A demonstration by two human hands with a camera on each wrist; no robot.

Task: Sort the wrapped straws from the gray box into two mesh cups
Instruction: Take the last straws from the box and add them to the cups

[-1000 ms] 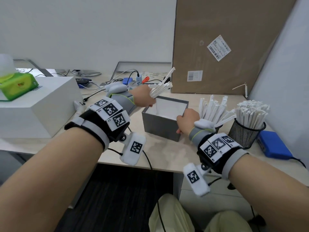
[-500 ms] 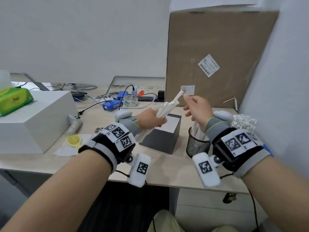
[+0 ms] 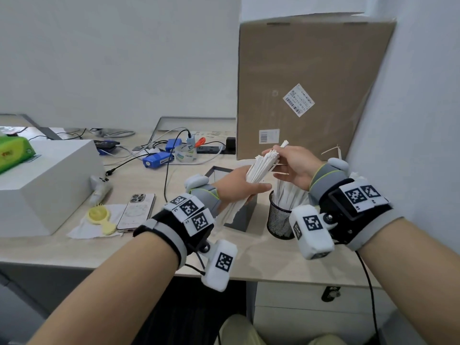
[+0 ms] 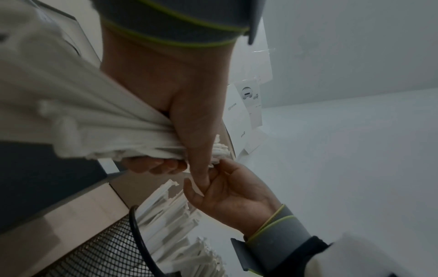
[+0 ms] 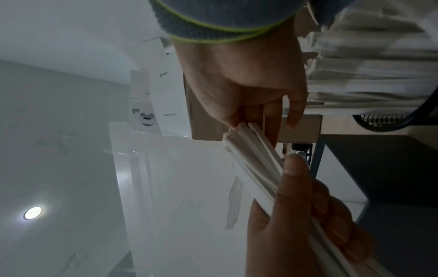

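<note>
In the head view my left hand (image 3: 249, 188) grips a bundle of white wrapped straws (image 3: 258, 165) above the gray box (image 3: 240, 216), which it mostly hides. My right hand (image 3: 276, 155) pinches the top end of one straw (image 3: 283, 144) that sticks out of the bundle. Just right of the box, a black mesh cup (image 3: 278, 220) holds several straws. The other mesh cup is hidden behind my right wrist. The left wrist view shows the left hand (image 4: 189, 131) wrapped round the bundle (image 4: 94, 121). The right wrist view shows the right fingers (image 5: 270, 120) on the straw ends (image 5: 246, 142).
A tall cardboard box (image 3: 311, 95) leans at the back and a wall closes the right side. A big white box (image 3: 44, 183) stands at the left. A phone (image 3: 135, 211), a yellow strainer (image 3: 99, 217) and cables with blue devices (image 3: 159, 160) lie on the desk.
My right hand left the gray box's rim, rose to the top of the bundle and took hold of one straw. My left hand with the bundle came closer to the mesh cup.
</note>
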